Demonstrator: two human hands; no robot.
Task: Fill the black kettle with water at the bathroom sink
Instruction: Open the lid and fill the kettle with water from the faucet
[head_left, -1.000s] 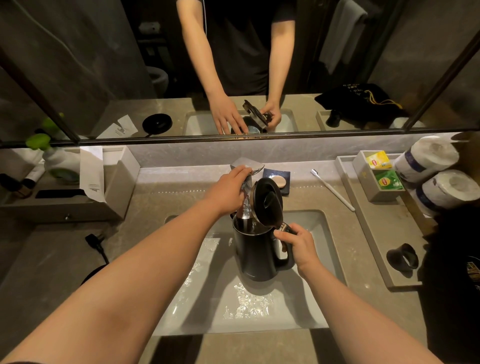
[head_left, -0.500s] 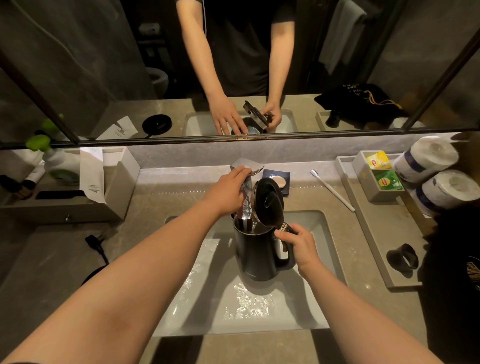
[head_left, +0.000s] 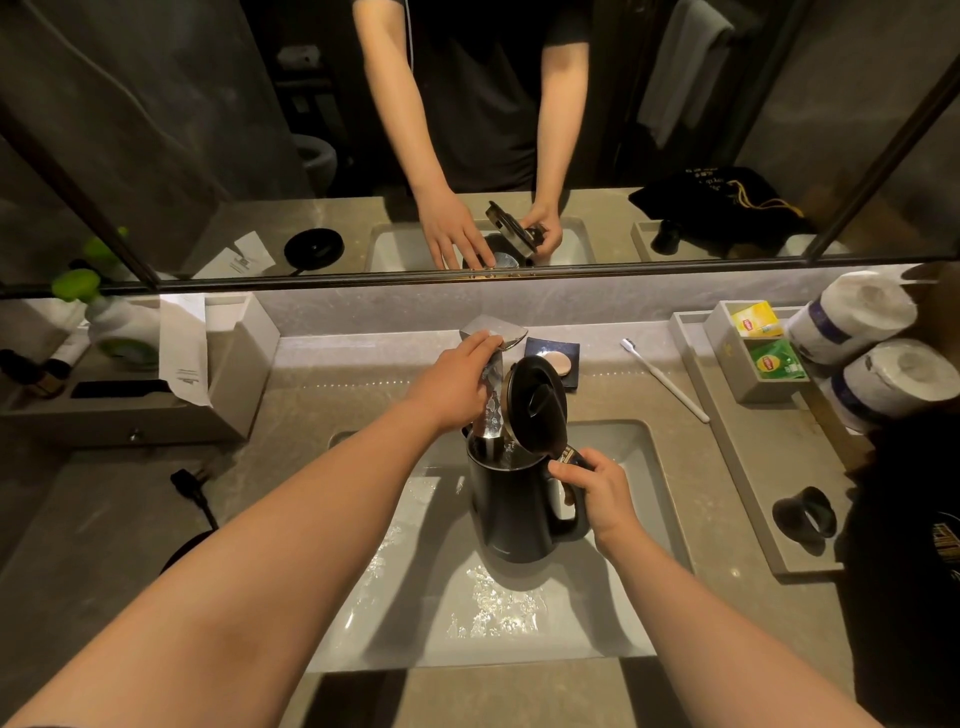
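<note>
The black kettle (head_left: 511, 509) stands upright in the white sink basin (head_left: 441, 623), its hinged lid (head_left: 537, 402) tipped open. My right hand (head_left: 597, 493) grips the kettle's handle on its right side. My left hand (head_left: 457, 384) rests on the chrome faucet handle (head_left: 493, 332) behind the kettle, fingers laid over it. A stream of water (head_left: 491, 410) falls from the faucet into the kettle's open mouth. Drops and foam lie on the basin floor in front of the kettle.
The kettle's round base and its power cord (head_left: 195, 491) lie on the counter at left. A soap dish (head_left: 553, 361) and toothbrush (head_left: 662, 379) sit behind the sink. At right are a tray with tea bags (head_left: 758, 343), paper rolls (head_left: 883, 353) and a black cup (head_left: 805, 519).
The water stream looks fuller than one second ago. Both hands and the kettle stay where they were.
</note>
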